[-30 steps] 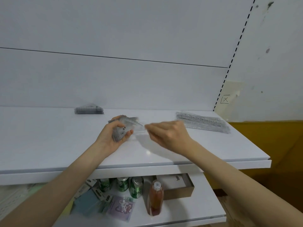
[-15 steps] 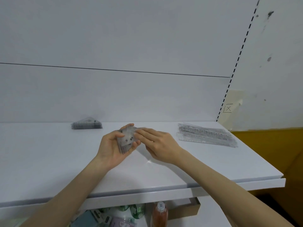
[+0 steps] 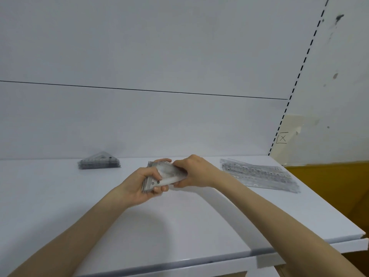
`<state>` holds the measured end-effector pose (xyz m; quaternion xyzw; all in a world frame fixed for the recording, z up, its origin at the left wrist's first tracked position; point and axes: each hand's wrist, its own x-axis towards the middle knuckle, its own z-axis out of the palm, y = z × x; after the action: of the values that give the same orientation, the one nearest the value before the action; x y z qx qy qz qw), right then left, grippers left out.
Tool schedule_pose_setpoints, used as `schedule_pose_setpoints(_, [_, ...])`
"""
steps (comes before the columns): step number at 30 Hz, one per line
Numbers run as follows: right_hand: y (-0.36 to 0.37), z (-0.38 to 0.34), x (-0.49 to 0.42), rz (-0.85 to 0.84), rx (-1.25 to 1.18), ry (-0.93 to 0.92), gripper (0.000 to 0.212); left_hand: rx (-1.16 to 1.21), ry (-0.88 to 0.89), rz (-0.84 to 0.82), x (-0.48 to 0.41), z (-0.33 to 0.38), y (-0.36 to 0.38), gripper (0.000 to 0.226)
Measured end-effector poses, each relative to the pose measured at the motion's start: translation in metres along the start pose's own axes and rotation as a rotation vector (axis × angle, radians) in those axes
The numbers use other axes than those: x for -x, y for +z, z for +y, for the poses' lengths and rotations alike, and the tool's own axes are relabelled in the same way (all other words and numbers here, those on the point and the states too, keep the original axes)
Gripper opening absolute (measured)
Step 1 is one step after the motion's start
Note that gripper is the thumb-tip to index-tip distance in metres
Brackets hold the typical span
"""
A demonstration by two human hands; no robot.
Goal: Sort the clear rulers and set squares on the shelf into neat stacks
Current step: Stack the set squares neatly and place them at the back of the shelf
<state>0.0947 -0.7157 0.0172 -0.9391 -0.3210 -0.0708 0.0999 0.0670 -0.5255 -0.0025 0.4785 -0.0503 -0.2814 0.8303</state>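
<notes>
White shelf (image 3: 179, 226) filled the lower half of the view, its top bare across the near part and carrying two finished-looking piles along the far edge by the back panel. That kept the middle free as working room, a judgement from the layout.

Far right: pile of long clear rulers (image 3: 257, 174), lying flat, loosely fanned, ends not quite square. Probably parked there because the long pieces need the width.

Far left: stack of triangular set squares (image 3: 99, 163), edges fairly well lined up, well apart from the rulers. Keeping the kinds at opposite ends looked deliberate, to stop them mixing.

Centre, above the shelf and touching neither pile: a small bundle of clear pieces (image 3: 162, 175), held in the air between both hands. Exact count and shape could not be told; motion blur, and the plastic is see-through.

Left hand (image 3: 139, 185) cupped the bundle from below, fingers curled up round its near edge, thumb across the top face; grip closed on it. Likely acting as the steady base.

Right hand (image 3: 194, 172) closed over the bundle's right end, fingers on top, thumb beneath. Read as squaring the edges before setting it down, though which pile it belonged to was unclear.
</notes>
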Motion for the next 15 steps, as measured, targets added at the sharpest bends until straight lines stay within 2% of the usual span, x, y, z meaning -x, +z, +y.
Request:
schedule_pose_setpoints(2, [0.002,0.003,-0.003,-0.035,-0.09,0.007,0.038,-0.07,-0.055,0.009,-0.001,0.002,-0.003,0.039])
schedule_pose_setpoints(4, [0.004,0.005,-0.007,-0.077,-0.126,0.039,0.042,-0.157,-0.097,0.047,-0.003,0.004,-0.007,0.036])
schedule_pose_setpoints(7, [0.012,0.013,-0.015,-0.126,-0.178,0.135,0.033,-0.346,-0.096,0.112,-0.013,0.01,-0.017,0.046])
schedule_pose_setpoints(12, [0.016,0.031,-0.031,-0.208,-0.335,0.275,0.015,-0.574,0.021,0.306,-0.029,0.028,-0.027,0.029])
schedule_pose_setpoints(15, [0.015,0.033,-0.047,-0.229,-0.304,0.287,0.017,-1.034,-0.019,0.367,-0.034,0.033,-0.032,0.041])
